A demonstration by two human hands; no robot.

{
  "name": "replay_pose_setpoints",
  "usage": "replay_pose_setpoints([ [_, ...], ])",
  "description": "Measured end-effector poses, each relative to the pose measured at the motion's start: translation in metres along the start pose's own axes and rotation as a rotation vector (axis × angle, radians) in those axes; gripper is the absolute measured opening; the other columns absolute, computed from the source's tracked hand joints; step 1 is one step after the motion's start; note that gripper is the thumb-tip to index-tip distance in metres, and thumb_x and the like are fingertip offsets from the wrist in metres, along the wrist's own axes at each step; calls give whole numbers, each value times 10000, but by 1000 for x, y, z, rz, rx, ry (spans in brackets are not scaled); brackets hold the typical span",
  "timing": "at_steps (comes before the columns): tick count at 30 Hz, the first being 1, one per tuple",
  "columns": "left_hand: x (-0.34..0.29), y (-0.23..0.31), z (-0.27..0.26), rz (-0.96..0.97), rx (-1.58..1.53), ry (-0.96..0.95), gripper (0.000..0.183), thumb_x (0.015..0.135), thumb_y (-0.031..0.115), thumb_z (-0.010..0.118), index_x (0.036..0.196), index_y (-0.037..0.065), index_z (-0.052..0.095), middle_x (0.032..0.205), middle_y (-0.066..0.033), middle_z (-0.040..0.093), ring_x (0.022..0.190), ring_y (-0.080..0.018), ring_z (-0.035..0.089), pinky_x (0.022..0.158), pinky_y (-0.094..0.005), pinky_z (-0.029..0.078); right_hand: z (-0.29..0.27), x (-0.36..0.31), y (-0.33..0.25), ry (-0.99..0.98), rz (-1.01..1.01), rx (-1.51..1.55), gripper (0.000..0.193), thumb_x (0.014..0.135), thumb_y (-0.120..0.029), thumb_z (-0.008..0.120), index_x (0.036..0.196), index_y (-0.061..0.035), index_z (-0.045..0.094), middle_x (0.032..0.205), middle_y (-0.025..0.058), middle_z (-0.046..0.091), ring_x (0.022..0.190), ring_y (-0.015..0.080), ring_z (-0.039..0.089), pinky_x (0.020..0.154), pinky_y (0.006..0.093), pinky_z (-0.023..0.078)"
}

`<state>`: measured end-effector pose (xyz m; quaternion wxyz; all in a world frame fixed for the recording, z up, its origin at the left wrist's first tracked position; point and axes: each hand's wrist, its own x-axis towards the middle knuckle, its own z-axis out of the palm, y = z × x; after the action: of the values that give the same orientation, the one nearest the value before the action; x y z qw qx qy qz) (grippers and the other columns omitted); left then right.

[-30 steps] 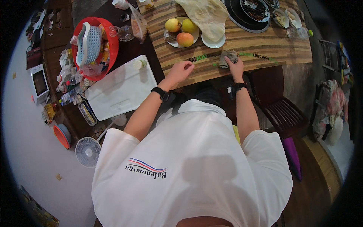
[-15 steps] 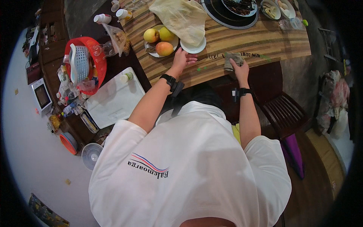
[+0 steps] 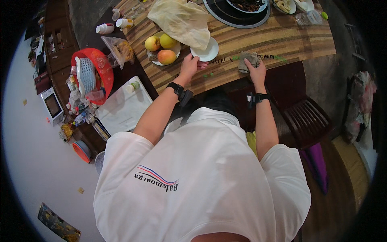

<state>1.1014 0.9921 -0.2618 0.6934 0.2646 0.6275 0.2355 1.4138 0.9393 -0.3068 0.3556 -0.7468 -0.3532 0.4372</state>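
My left hand pinches the near rim of a small white plate, thumb at the edge and fingers below it. The plate lies close to the lower end of a pale crumpled cloth. To its left, a white plate carries two yellow-green apples and a reddish-yellow one. My right hand is closed on a folded grey-green rag, pressed to the wood-striped tabletop near its front edge, beside dark and green lettering.
A round black hob bears a dish of dark food. Bowls and a clear bottle stand far right. At left are pill bottles, a snack bag, a red basket and a white tray. A chair stands right.
The small plate has slid rightward, out from the pale cloth, with my left hand now gripping its rim. My right hand keeps the rag in nearly the same spot. The view has shifted slightly.
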Motion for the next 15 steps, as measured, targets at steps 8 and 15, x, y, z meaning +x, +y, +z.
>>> replay_pose_setpoints([
  [8, 15, 5, 41, -36, 44, -68, 286, 1071, 109, 434, 1284, -22, 573, 1092, -186, 755, 899, -187, 734, 801, -318, 614, -27, 4, -9, 65, 18, 6, 566, 872, -406, 873, 1193, 29, 703, 1127, 151, 779, 1048, 258, 741, 915, 404, 556],
  [15, 32, 22, 81, -6, 48, -116, 290, 1074, 104, 427, 1291, -37, 558, 1067, -180, 755, 885, -186, 732, 798, -317, 612, -38, 3, 17, 120, 52, 97, 550, 866, -380, 881, 1190, 28, 705, 1119, 144, 784, 1035, 247, 746, 918, 392, 562],
])
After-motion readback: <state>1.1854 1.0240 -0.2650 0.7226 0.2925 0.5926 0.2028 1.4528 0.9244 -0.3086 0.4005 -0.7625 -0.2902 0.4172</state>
